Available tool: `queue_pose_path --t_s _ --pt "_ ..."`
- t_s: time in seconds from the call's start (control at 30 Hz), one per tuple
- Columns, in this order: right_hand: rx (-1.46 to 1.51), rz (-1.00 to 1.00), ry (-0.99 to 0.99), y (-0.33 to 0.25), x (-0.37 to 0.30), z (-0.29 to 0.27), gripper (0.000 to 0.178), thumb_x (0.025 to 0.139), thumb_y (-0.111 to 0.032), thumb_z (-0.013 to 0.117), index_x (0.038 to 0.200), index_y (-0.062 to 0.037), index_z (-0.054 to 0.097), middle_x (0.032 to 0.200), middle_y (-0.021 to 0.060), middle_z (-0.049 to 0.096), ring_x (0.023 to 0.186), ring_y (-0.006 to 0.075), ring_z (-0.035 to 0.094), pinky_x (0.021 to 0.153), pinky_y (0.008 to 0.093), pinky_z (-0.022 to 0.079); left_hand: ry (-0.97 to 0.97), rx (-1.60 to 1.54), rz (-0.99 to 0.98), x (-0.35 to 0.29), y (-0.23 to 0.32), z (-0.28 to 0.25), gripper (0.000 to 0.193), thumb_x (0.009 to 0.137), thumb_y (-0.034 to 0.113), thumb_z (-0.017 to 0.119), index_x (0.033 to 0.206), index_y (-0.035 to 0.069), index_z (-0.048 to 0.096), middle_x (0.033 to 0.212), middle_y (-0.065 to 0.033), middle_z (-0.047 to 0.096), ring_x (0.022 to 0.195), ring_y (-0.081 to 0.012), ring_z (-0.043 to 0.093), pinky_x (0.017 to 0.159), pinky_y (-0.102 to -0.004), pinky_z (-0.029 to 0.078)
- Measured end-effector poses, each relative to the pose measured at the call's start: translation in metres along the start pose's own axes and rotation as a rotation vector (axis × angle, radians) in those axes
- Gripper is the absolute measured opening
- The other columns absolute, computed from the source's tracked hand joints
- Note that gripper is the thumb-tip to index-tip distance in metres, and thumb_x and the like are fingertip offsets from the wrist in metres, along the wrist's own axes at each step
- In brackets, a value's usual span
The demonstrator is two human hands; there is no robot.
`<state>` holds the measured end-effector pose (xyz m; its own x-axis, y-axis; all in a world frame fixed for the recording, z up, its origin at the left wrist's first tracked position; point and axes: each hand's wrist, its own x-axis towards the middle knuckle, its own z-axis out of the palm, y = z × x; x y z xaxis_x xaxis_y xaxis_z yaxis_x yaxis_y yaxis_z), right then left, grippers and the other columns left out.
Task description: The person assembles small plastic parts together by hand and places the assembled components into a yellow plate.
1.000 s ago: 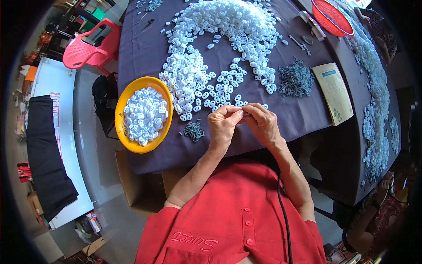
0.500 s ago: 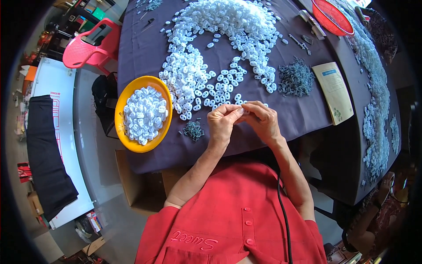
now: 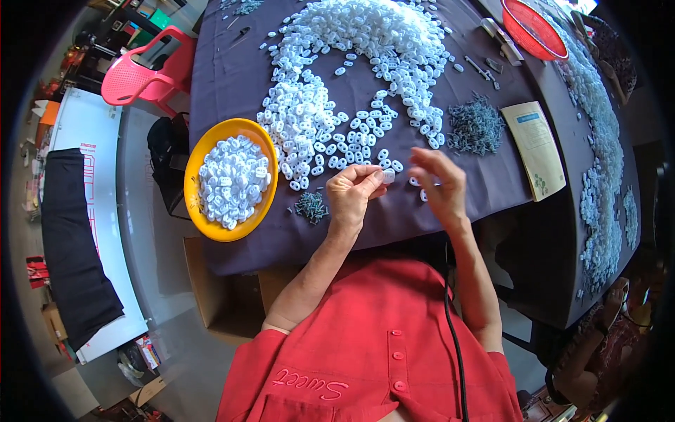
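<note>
Between thumb and forefinger of the left hand [image 3: 349,200], pinches a small white piece [image 3: 388,176], with the other fingers curled in toward the palm. Holds the right hand [image 3: 444,190] apart from it, to the right, with fingers bent and loosely parted, blurred at the tips. Has a few loose white pieces [image 3: 415,181] just beside the right hand, partly behind it, on a dark tablecloth [image 3: 232,88]. Faces, beyond both hands, a scatter of two-holed white pieces [image 3: 362,137], leading up into a large curved heap [image 3: 365,32]. Has a small pile of slim grey parts [image 3: 310,208] near the left wrist, and farther left, at the table edge, a yellow-orange bowl [image 3: 193,169] filled with more white pieces. On the right, well apart from the fingers, has a larger pile of grey parts [image 3: 477,126], just beside a beige packet [image 3: 533,151], with a red mesh basket [image 3: 534,29] farther back. Wears a red shirt [image 3: 337,302], with a black cord [image 3: 455,337] running down its front.
</note>
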<state>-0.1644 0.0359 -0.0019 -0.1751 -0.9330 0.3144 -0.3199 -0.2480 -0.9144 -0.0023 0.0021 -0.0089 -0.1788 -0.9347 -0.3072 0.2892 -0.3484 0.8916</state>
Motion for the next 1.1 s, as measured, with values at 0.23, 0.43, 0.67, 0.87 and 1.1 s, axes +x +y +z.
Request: queue_pose_path --t_s 0.23,0.43,0.67,0.87,1.1 --pt "-0.004 0.285 0.206 0.037 -0.002 -0.038 0.013 0.085 -0.003 0.056 0.094 -0.003 0.065 0.073 0.0001 0.06 0.057 0.0043 0.052 0.051 0.0171 0.041 0.06 -0.016 0.012 0.002 0.01 -0.01 0.007 0.078 0.0 0.063 0.085 -0.003 0.062 0.078 -0.0114 0.065 0.069 -0.0188 0.065 0.06 -0.0278 0.056" --pt "-0.031 0.381 0.225 0.046 -0.003 -0.041 0.013 0.084 -0.005 0.057 0.094 -0.005 0.065 0.071 -0.0014 0.06 0.055 0.0034 0.052 0.047 0.0165 0.039 0.075 -0.036 0.031 0.003 0.012 -0.016 0.007 0.078 0.0 0.063 0.084 -0.003 0.062 0.077 -0.0109 0.065 0.067 -0.019 0.066 0.059 -0.0273 0.056" --pt "-0.189 0.255 0.128 0.036 -0.006 -0.032 0.016 0.08 -0.001 0.06 0.095 -0.0028 0.064 0.074 -0.0004 0.06 0.06 0.0055 0.053 0.052 0.0189 0.041 0.06 -0.035 0.029 0.003 0.015 -0.016 0.007 0.078 0.0 0.063 0.084 -0.003 0.062 0.076 -0.0105 0.064 0.066 -0.0193 0.066 0.059 -0.0275 0.056" --pt "-0.103 -0.106 -0.134 -0.02 0.004 0.016 0.038 0.064 0.006 0.069 0.1 -0.002 0.059 0.093 0.0078 0.058 0.067 0.0124 0.056 0.058 0.0241 0.047 0.042 0.015 0.06 0.0 0.013 -0.012 0.007 0.078 -0.001 0.062 0.085 -0.003 0.062 0.077 -0.011 0.065 0.069 -0.018 0.065 0.062 -0.0284 0.056" --pt "-0.078 -0.122 -0.083 -0.012 -0.002 0.033 0.033 0.066 0.006 0.067 0.098 -0.0011 0.059 0.089 0.0082 0.061 0.071 0.0155 0.063 0.061 0.0252 0.05 0.002 -0.032 0.084 -0.003 0.012 -0.005 0.006 0.079 -0.002 0.061 0.085 -0.003 0.063 0.077 -0.0111 0.065 0.069 -0.018 0.065 0.063 -0.0284 0.056"
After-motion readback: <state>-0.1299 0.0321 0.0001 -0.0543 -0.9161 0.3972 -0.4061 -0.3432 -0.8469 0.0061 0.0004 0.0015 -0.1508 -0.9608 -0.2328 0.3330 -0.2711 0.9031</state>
